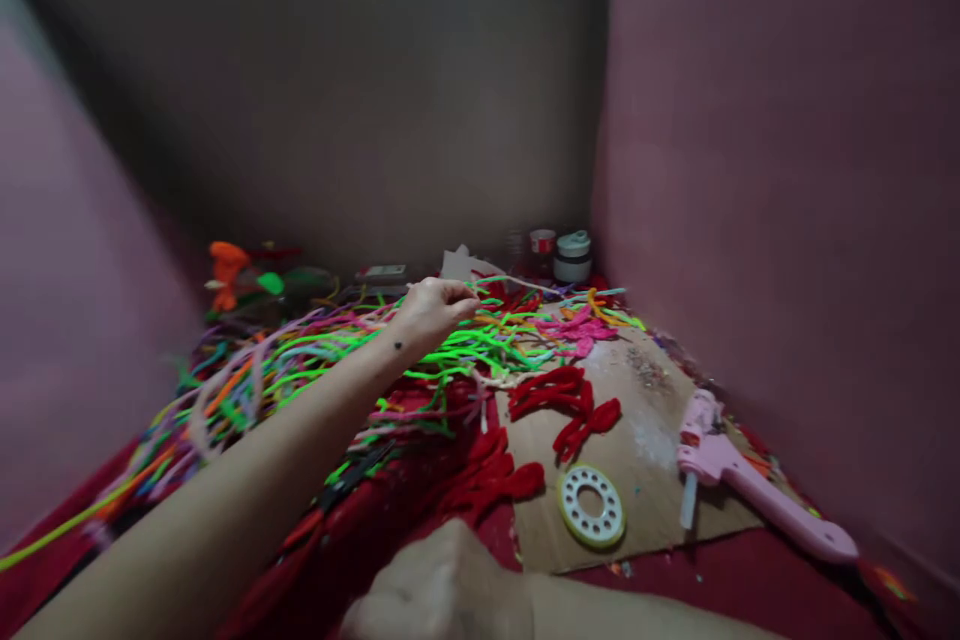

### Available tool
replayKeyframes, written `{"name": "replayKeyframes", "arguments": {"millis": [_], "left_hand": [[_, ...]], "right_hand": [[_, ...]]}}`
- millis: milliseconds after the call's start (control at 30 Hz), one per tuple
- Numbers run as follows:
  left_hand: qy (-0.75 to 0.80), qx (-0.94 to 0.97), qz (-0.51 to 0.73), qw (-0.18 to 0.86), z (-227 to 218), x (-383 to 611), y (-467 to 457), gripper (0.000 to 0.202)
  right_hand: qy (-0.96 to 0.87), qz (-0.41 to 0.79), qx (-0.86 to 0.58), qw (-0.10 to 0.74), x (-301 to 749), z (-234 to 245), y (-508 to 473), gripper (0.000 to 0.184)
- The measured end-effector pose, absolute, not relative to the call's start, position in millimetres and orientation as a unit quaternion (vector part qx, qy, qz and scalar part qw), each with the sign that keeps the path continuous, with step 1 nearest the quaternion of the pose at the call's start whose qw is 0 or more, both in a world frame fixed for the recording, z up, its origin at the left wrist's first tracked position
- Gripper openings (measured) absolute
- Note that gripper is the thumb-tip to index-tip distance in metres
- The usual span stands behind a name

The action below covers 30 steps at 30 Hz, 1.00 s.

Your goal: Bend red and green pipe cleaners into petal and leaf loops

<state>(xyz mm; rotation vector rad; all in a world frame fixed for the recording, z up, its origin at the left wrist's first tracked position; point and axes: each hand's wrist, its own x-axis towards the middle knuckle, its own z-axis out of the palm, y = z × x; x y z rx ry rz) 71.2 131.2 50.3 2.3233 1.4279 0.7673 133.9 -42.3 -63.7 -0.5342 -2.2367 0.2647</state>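
My left arm reaches forward over a heap of coloured pipe cleaners (315, 360). My left hand (433, 308) is closed in a pinch on a thin pale pipe cleaner (525, 282) that runs off to the right at the far end of the heap. My right hand (439, 592) rests low at the bottom edge, blurred. Its fingers are curled into a fist over the red cloth (390, 530), and whatever is in them is hidden. Red folded pipe-cleaner pieces (559, 390) lie just beyond it.
A cardboard sheet (652, 480) carries a white ring (592, 505), a pink glue gun (739, 480) and a pink flower shape (581, 328). Small jars (571, 256) stand at the back wall. An orange and green object (236, 272) sits at the back left. Pink walls close in on both sides.
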Motion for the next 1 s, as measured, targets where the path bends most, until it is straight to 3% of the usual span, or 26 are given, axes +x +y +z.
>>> {"name": "replayKeyframes", "arguments": {"millis": [200,433,700,1000], "left_hand": [[0.577,0.740,0.309,0.158,42.3,12.8,84.8,0.030],[0.624,0.745,0.229,-0.058,25.0,-2.9,94.9,0.029],[0.621,0.758,0.159,-0.118,0.7,-20.8,108.0,0.021],[0.625,0.725,0.234,-0.172,4.5,-30.3,97.9,0.032]], "right_hand": [[-0.879,0.076,-0.187,0.433,134.9,-53.9,-41.2,0.017],[-0.869,0.009,-0.188,0.458,139.9,-42.0,-40.8,0.019],[-0.886,0.078,-0.233,0.394,138.9,-9.5,-30.1,0.019],[-0.791,0.050,-0.507,0.339,141.3,24.8,112.3,0.021]]}}
